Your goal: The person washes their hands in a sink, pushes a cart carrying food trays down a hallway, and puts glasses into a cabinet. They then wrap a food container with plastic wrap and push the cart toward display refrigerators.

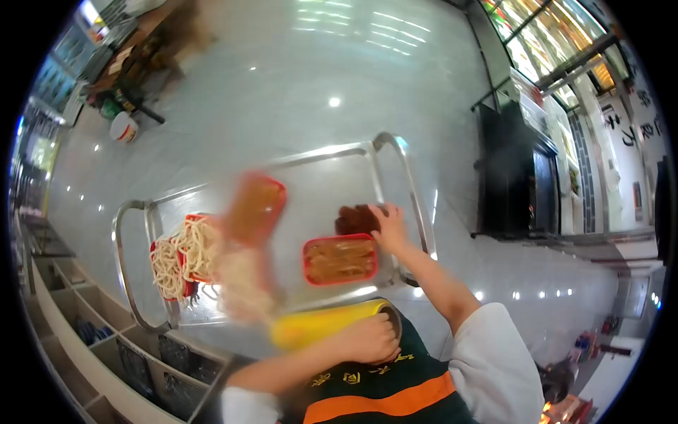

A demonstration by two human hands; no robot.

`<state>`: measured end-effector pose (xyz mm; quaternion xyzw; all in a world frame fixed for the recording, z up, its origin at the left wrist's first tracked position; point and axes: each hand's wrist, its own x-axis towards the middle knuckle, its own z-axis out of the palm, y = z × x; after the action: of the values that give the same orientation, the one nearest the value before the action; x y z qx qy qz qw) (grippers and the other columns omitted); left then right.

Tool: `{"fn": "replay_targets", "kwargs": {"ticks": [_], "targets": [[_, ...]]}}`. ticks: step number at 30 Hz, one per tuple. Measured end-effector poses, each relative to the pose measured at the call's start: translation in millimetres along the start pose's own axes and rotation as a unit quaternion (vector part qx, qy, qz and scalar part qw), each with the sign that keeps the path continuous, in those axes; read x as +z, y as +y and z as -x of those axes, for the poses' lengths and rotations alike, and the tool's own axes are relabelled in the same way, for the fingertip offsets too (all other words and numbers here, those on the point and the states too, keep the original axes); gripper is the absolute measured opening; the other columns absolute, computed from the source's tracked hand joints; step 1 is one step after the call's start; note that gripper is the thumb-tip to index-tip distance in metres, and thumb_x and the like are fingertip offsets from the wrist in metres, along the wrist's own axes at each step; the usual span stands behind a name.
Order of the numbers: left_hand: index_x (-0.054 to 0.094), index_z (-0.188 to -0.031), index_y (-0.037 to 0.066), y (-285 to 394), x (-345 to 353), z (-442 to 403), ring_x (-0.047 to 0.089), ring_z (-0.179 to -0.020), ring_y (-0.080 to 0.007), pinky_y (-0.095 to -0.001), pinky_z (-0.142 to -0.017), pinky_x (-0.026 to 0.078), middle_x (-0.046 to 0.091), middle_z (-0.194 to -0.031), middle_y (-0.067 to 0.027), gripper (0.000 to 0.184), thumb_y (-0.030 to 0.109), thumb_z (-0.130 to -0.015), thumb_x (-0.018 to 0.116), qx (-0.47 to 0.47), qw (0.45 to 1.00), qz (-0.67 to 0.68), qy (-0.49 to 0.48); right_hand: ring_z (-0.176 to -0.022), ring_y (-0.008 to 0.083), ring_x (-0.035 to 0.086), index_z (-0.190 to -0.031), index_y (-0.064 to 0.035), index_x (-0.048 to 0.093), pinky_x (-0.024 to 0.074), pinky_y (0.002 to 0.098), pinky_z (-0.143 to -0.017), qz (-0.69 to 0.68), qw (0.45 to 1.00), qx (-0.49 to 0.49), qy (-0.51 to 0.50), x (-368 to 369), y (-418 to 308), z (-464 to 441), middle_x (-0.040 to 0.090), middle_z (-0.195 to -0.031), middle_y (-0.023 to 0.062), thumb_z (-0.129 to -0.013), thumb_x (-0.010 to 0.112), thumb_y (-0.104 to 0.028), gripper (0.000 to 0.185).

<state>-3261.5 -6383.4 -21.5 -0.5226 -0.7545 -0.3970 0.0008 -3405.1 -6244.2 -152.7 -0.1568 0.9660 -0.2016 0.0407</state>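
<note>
My left hand (371, 339) is curled around the open end of a yellow roll or tube (325, 322), held against the apron. Over the metal cart, my right hand (390, 227) has its fingers slightly apart, at the edge of a dark red-brown heap (355, 220). Just below that heap lies a red tray (306, 263) of brownish strips under what looks like clear film. Another red tray (284, 194) with brown contents is blurred near the middle. Pale noodle-like strands (201, 247) fill red trays at the cart's left. A pale shape (244, 283) beside them is smeared.
The metal cart (328, 152) has raised tubular handles at both ends. Wooden compartments (92, 311) stand at the lower left. A white bucket (123, 128) sits on the floor at the upper left. A dark cabinet (505, 169) stands at the right.
</note>
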Motion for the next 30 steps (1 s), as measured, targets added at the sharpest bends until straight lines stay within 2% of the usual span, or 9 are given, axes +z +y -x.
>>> {"fn": "replay_targets", "kwargs": {"ticks": [5,7,14,17,19,21,23,25,30], "targets": [[0.053,-0.050,0.006,-47,48,-35,0.050,-0.051,-0.0243,-0.0315,-0.059,0.039,0.053,-0.053,-0.0096,0.029,0.026,-0.071,0.052,-0.063,0.995,-0.042,-0.060,-0.085,0.0368,0.047,-0.106,-0.0136,0.047,0.0406,0.0417,-0.075,-0.003,0.992,0.020,-0.127,27,19,-76,0.045,-0.096,0.0183,-0.067,0.056,-0.010,0.041],[0.055,-0.050,0.008,-63,67,-46,0.052,-0.050,-0.0256,-0.0314,-0.060,0.039,0.054,-0.052,-0.0103,0.028,0.025,-0.071,0.050,-0.091,0.992,-0.010,-0.092,-0.084,0.0372,0.047,-0.104,-0.0137,0.047,0.0407,0.0420,-0.075,-0.079,0.997,0.020,0.015,20,5,-106,0.047,-0.094,0.0187,-0.067,0.055,-0.010,0.038],[0.061,-0.056,0.006,-79,107,-71,0.057,-0.058,-0.0270,-0.0365,-0.058,0.044,0.059,-0.060,-0.0121,0.019,0.021,-0.064,0.054,-0.209,0.966,0.057,-0.141,-0.089,0.0355,0.049,-0.100,-0.0110,0.051,0.0418,0.0409,-0.076,-0.218,0.967,-0.134,0.015,27,-129,-177,0.049,-0.097,0.0179,-0.064,0.055,-0.015,0.036],[0.059,-0.082,0.006,-78,149,-82,0.053,-0.084,-0.0251,-0.0342,-0.072,0.042,0.054,-0.091,-0.0129,0.019,0.019,-0.069,0.053,-0.238,0.915,0.300,0.125,-0.087,0.0339,0.051,-0.098,-0.0085,0.052,0.0417,0.0405,-0.077,-0.285,0.951,-0.091,-0.075,42,-201,-181,0.055,-0.088,0.0185,-0.062,0.058,-0.019,0.038],[0.060,-0.080,0.007,-80,159,-91,0.054,-0.082,-0.0246,-0.0342,-0.070,0.042,0.055,-0.088,-0.0123,0.018,0.019,-0.068,0.054,-0.242,0.913,0.295,0.144,-0.088,0.0328,0.051,-0.097,-0.0089,0.053,0.0417,0.0410,-0.077,-0.336,0.935,-0.080,-0.086,55,-239,-185,0.055,-0.092,0.0184,-0.063,0.059,-0.019,0.036],[0.060,-0.078,0.007,-82,158,-95,0.055,-0.080,-0.0242,-0.0343,-0.068,0.043,0.056,-0.086,-0.0116,0.017,0.018,-0.067,0.055,-0.242,0.937,0.233,0.095,-0.090,0.0342,0.050,-0.102,-0.0103,0.052,0.0418,0.0402,-0.078,-0.371,0.914,-0.106,-0.125,71,-266,-195,0.052,-0.096,0.0176,-0.064,0.059,-0.020,0.040],[0.061,-0.076,0.007,-86,151,-97,0.056,-0.078,-0.0237,-0.0344,-0.066,0.043,0.058,-0.084,-0.0110,0.016,0.018,-0.066,0.056,-0.233,0.958,0.165,0.008,-0.089,0.0336,0.051,-0.106,-0.0110,0.050,0.0420,0.0392,-0.078,-0.346,0.908,-0.208,-0.108,94,-280,-200,0.049,-0.100,0.0165,-0.064,0.061,-0.024,0.045],[0.062,-0.074,0.008,-88,141,-97,0.057,-0.076,-0.0232,-0.0345,-0.064,0.044,0.059,-0.081,-0.0103,0.015,0.018,-0.065,0.056,-0.219,0.964,0.111,-0.102,-0.089,0.0325,0.051,-0.107,-0.0105,0.049,0.0419,0.0384,-0.078,-0.317,0.917,-0.226,-0.082,97,-276,-196,0.048,-0.102,0.0164,-0.065,0.062,-0.025,0.046],[0.064,-0.069,0.009,-90,127,-99,0.059,-0.071,-0.0220,-0.0347,-0.059,0.045,0.062,-0.076,-0.0087,0.012,0.017,-0.062,0.059,-0.173,0.952,0.070,-0.241,-0.088,0.0304,0.051,-0.107,-0.0087,0.049,0.0422,0.0367,-0.077,-0.296,0.913,-0.250,-0.129,17,-186,-156,0.047,-0.102,0.0152,-0.071,0.057,-0.020,0.038]]}}
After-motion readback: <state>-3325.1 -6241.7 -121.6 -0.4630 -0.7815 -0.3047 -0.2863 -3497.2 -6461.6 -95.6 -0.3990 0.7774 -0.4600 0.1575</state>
